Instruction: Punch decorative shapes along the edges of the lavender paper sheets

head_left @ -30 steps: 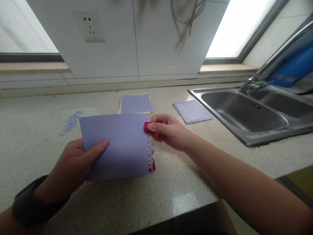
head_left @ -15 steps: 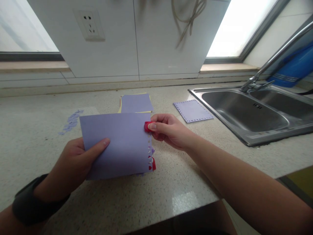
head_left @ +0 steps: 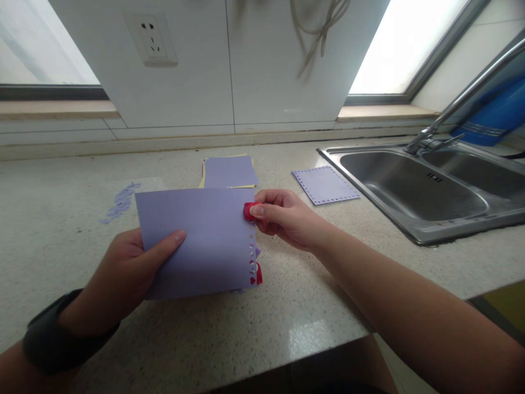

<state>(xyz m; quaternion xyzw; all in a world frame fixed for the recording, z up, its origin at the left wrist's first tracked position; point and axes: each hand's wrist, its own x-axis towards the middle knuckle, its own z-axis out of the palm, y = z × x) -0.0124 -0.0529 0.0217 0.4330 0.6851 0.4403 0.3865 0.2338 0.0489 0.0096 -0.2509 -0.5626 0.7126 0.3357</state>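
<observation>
My left hand [head_left: 135, 262] pinches the left side of a purple sheet of paper [head_left: 200, 246], thumb on top and fingers hidden beneath. Small cut-out holes run down the sheet's right edge, below my right hand [head_left: 279, 216]. That hand is closed on a small red craft punch [head_left: 249, 211], which sits over the right edge near the upper corner. Under the lower right corner, another red object [head_left: 259, 273] shows in part; its kind is hidden by the sheet.
Behind the sheet lies a stack of purple and yellow paper [head_left: 229, 171]. A purple sheet with punched borders [head_left: 326, 185] lies left of the steel sink [head_left: 410, 180]. Purple paper bits [head_left: 121, 203] are scattered at left on the speckled counter [head_left: 53, 219]. A socket [head_left: 151, 41] is on the wall.
The view has shifted very slightly. Both hands, the sheet and the punch keep the same places relative to each other.
</observation>
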